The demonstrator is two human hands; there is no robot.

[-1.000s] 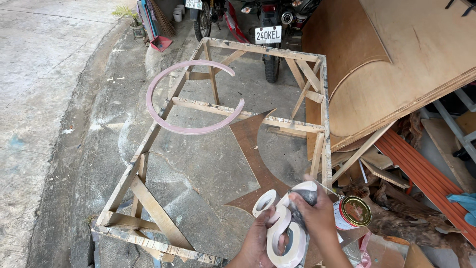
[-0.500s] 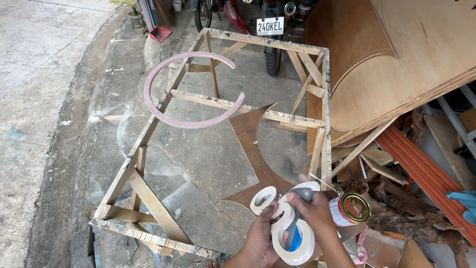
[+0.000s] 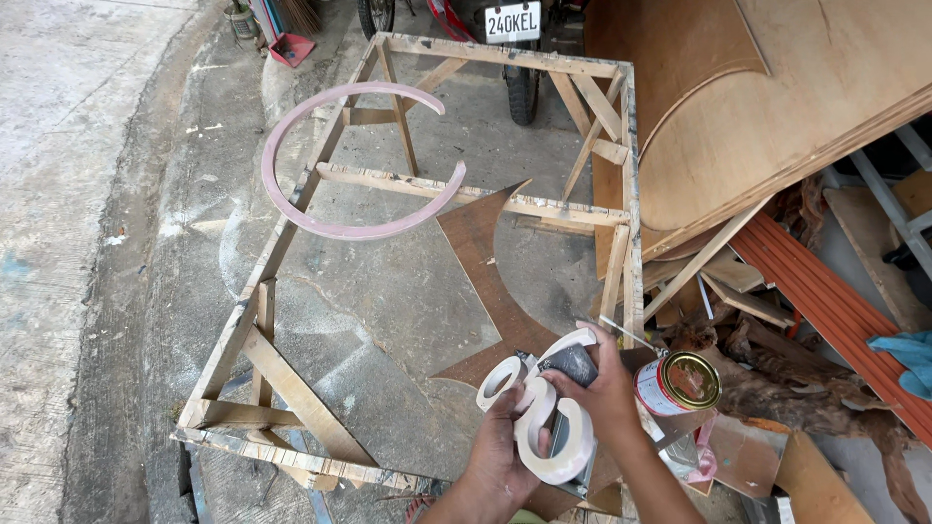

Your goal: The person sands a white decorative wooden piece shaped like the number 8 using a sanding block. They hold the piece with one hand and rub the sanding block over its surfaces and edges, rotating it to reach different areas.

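The white curved cutout (image 3: 546, 419) sits at six o'clock in the view, low and just right of centre. It is a flat, pale piece of looping bands, with a small ring at its left end and a larger rounded loop at the bottom. The left hand (image 3: 501, 456) grips it from below, fingers wrapped round the middle bands. The right hand (image 3: 604, 386) is closed on a dark sanding block (image 3: 571, 364) pressed against the cutout's upper edge. Just beside it at three o'clock stands a tin can (image 3: 678, 384) with a gold lid. At twelve o'clock a wooden frame (image 3: 427, 184) lies on the concrete floor (image 3: 87, 194), carrying a pink curved ring (image 3: 340, 160).
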